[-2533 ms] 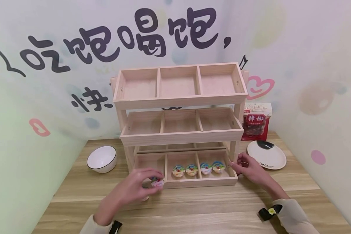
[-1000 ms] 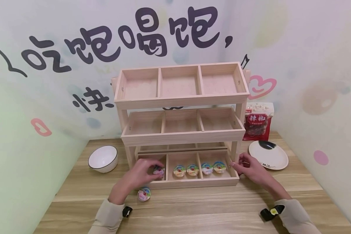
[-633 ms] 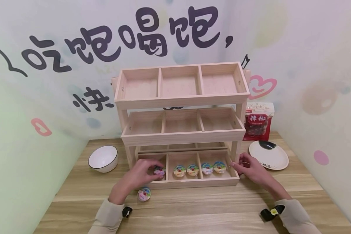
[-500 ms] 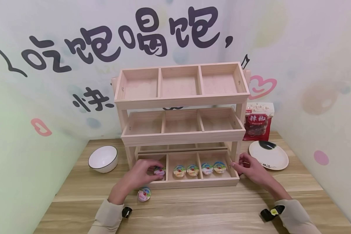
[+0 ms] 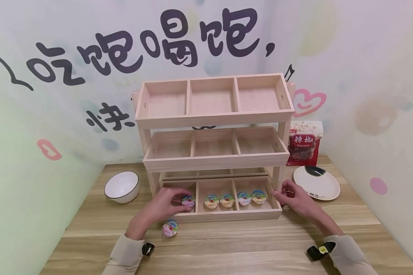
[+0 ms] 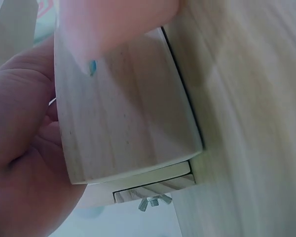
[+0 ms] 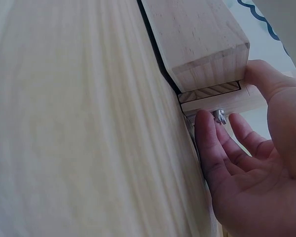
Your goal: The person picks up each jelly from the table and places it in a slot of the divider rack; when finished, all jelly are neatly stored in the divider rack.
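My left hand [image 5: 165, 204] reaches over the front of the bottom tray [image 5: 227, 217] of a wooden three-tier rack. Its thumb and fingers pinch a pink-lidded jelly cup [image 5: 188, 201] in the left compartment. In the left wrist view the tray's front board [image 6: 123, 113] hides most of the fingers. A second pink jelly cup [image 5: 170, 228] lies on the table just before the tray. Two orange jelly cups [image 5: 211, 201] sit in the middle compartment, two pale blue-rimmed ones [image 5: 244, 198] in the right. My right hand [image 5: 296, 198] grips the tray's right end, fingers curled near a wing nut [image 7: 219, 116].
The middle tray [image 5: 215, 162] and top tray [image 5: 215, 120] rise above and behind my hands. A white bowl [image 5: 122, 186] stands left of the rack. At the right are a plate [image 5: 325, 183] and a red bag of dried chillies [image 5: 303, 147]. Walls close in the table.
My left hand has carried the pink jelly cup over the tray's front edge into the left compartment, where the cup now shows more fully. The right hand keeps its place.
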### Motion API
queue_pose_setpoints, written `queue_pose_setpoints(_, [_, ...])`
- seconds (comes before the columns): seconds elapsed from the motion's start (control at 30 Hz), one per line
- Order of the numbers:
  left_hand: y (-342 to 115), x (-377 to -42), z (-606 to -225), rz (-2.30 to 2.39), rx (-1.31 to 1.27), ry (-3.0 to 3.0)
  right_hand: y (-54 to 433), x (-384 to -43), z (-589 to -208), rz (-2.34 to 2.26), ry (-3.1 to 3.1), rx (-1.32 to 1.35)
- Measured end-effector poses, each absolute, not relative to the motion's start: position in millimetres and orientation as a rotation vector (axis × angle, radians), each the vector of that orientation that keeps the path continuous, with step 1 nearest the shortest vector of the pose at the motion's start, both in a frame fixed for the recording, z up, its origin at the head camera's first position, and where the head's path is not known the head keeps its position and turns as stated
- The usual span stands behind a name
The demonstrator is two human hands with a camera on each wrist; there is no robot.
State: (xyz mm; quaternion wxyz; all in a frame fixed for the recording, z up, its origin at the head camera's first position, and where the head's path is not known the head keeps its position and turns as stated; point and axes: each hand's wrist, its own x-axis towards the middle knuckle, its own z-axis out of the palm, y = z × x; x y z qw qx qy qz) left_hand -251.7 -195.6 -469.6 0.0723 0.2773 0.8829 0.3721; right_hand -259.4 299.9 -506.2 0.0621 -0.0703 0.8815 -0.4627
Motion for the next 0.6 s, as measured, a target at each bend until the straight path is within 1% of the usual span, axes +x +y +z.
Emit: queue_pose_setpoints(0.6, [-196.9,-250.7,-469.4,1.119,0.865,2.672,300.6,-260.0,-506.4,-1.406,2.658,-0.235])
